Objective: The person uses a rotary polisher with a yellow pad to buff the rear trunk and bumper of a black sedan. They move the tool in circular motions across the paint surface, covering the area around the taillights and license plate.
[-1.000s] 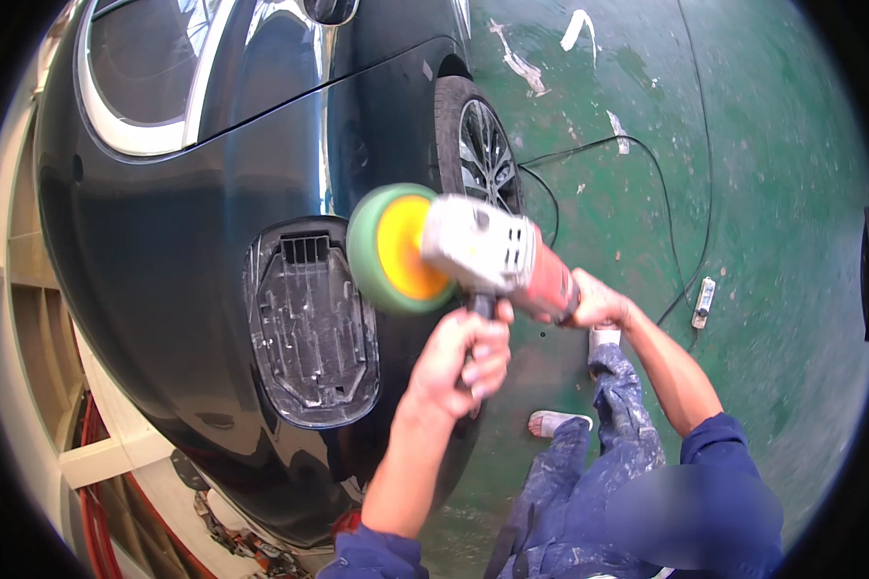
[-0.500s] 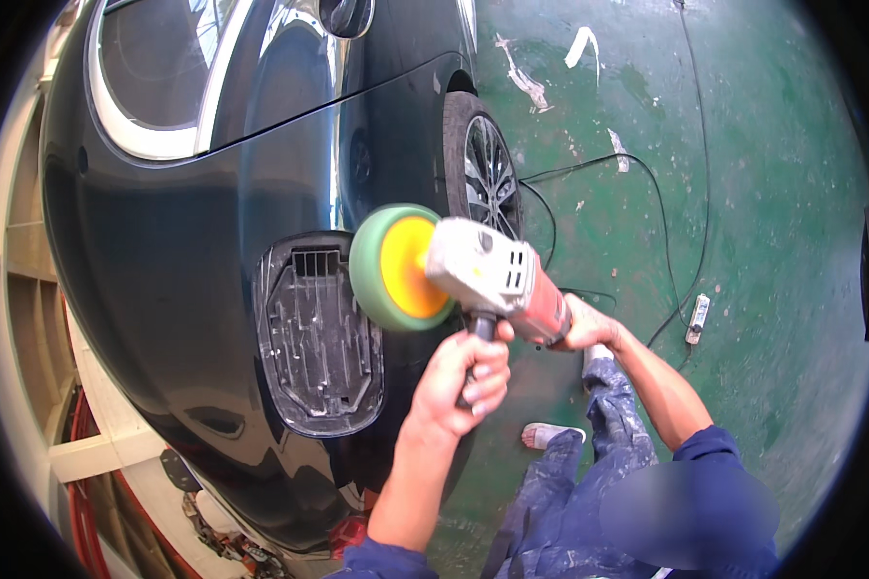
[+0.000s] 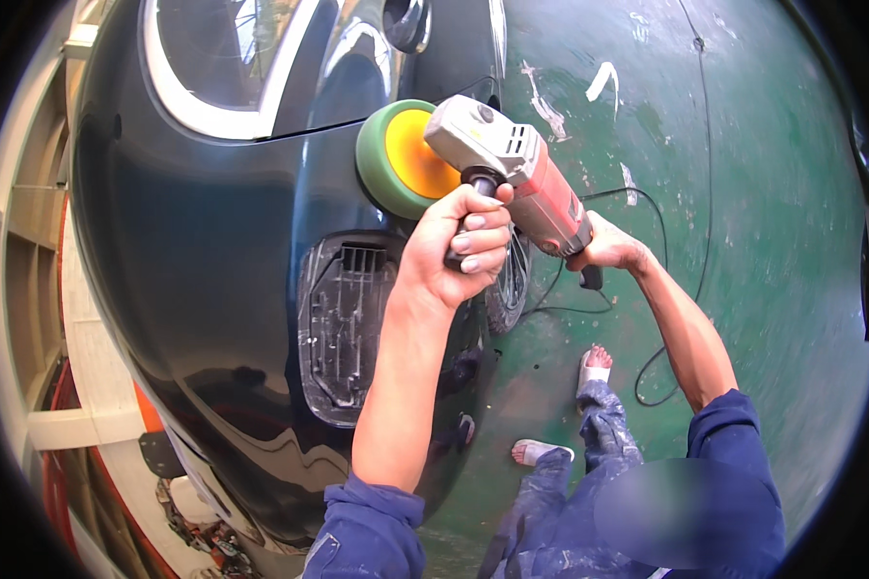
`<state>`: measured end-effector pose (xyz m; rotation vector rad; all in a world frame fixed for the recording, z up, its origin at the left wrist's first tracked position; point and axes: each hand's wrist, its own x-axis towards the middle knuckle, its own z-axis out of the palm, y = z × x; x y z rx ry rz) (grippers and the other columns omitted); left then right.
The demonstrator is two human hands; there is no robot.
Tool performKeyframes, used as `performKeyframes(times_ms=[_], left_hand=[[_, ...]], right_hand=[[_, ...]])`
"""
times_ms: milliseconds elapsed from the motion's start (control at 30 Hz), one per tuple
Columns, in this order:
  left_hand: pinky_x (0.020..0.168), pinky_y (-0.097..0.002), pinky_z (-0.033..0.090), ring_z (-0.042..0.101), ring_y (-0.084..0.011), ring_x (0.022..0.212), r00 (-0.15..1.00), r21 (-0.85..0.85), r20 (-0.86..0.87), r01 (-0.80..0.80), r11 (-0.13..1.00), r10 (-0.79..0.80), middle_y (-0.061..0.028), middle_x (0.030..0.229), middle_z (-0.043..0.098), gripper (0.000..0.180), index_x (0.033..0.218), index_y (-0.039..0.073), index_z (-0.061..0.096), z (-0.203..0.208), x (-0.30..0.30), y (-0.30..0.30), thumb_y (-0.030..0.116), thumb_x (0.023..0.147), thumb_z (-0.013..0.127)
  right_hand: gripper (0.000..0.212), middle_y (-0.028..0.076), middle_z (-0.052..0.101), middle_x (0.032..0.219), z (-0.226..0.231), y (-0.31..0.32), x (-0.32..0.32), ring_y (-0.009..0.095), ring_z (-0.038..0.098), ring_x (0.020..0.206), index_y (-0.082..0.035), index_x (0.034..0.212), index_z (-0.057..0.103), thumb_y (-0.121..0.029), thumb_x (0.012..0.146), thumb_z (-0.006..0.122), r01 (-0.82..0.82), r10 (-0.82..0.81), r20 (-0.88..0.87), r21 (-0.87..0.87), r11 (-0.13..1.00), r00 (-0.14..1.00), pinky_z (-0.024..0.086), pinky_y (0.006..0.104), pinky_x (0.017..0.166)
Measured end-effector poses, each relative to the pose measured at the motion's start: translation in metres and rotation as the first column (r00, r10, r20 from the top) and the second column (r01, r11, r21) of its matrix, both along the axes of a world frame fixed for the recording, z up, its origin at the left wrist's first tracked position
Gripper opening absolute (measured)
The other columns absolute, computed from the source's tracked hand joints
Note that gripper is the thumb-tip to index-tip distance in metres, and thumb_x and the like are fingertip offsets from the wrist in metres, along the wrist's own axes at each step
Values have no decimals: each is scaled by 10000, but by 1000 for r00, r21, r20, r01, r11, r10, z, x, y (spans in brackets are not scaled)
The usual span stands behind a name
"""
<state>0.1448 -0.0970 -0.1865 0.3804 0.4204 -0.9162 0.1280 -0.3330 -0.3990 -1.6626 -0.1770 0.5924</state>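
Note:
A red and grey polishing machine (image 3: 541, 188) is held in both of my hands. My left hand (image 3: 462, 239) wraps round its black side handle. My right hand (image 3: 603, 241) grips the rear end of the body, near a black part that sticks out below. At the front is a green foam pad (image 3: 381, 159) with a yellow backing, its rim against or very close to the dark car's side panel (image 3: 222, 241); I cannot tell if they touch. The pad sits just beyond the recess with a black ribbed plastic insert (image 3: 350, 333).
A wheel (image 3: 512, 289) shows partly behind the machine. A black cable (image 3: 710, 222) runs in loops over the green floor (image 3: 782, 318). White tape scraps (image 3: 603, 82) lie on the floor. Wooden shelving (image 3: 37, 232) lines the left side. My sandalled feet (image 3: 597, 367) stand near the car.
The polishing machine and both hands have moved away from me, from beside the recess to the panel beyond it. My arms are stretched further out, and the view has shifted.

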Motion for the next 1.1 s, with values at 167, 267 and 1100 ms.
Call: performKeyframes(times_ms=[167,267,1100], left_hand=[[315,-257,335,365,-66,348,995,-50,-79,-59,997,55,19,603,418,245,1129,-14,554,26,-51,38,60,928,434],[302,-250,321,351,-66,333,999,63,-34,-19,998,21,22,580,412,227,1106,13,550,31,-91,43,50,904,451],[310,-256,336,373,-57,344,992,-23,14,-127,992,127,33,600,407,245,1121,-7,551,63,-67,72,56,908,446]], right_hand=[[220,-12,601,673,54,3,-21,102,568,629,-8,775,648,-53,580,739,-145,146,24,-15,989,989,500,308,572],[218,13,603,614,72,-3,-47,110,578,535,2,785,651,-79,606,746,-249,242,-76,-115,962,967,495,308,485],[220,121,598,582,142,9,4,198,630,555,47,637,581,-123,582,709,-214,212,-42,-290,933,976,521,370,554]])
